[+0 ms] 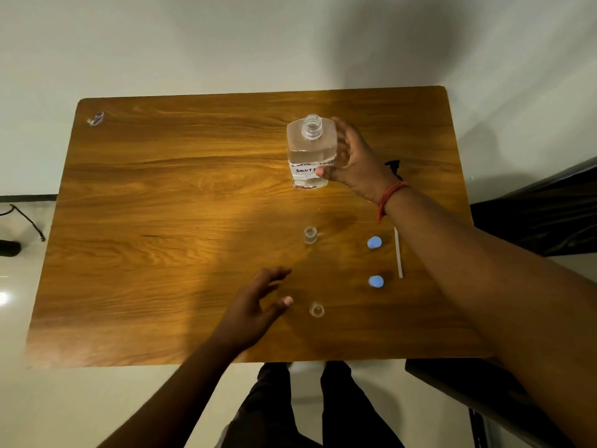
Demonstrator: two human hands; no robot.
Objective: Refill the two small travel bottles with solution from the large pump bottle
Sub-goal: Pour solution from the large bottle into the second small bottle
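Observation:
The large clear bottle stands upright on the wooden table, its neck open with no pump on it, a white label on its front. My right hand grips its right side, thumb on the label. Two small clear travel bottles stand uncapped: one mid-table, the other nearer the front edge. My left hand hovers open just left of the nearer small bottle, apart from it. Two blue caps lie to the right.
The black pump head lies behind my right wrist, its white tube stretching toward me along my forearm. A small wrapper sits at the table's far left corner. A dark chair stands at the right; a cable lies on the floor at left.

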